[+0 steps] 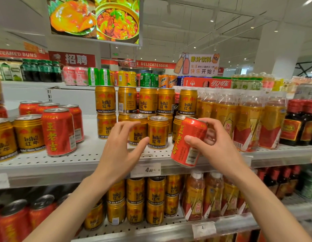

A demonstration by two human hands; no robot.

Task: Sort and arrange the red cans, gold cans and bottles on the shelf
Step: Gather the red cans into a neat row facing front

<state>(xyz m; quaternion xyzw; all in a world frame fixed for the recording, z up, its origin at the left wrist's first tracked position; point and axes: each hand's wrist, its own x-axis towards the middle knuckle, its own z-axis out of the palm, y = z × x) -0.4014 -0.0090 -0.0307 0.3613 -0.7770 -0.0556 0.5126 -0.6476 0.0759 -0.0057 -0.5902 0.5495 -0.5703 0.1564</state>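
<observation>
Right hand [216,144] is gripping a tilted red can [188,142] clear of the gold cans [157,132] at frame centre — it belongs with the reds at left — left hand [122,147] hovering released.

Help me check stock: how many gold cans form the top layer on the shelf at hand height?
5 in a row: leftmost gold can, second, middle, fourth, rightmost beside the bottles. More may hide behind.

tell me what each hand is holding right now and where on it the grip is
The right hand grips a tilted red metal can around its upper side wall, thumb in front and fingers curled over its top rim. The left hand holds nothing, fingers open by the gold cans.
</observation>
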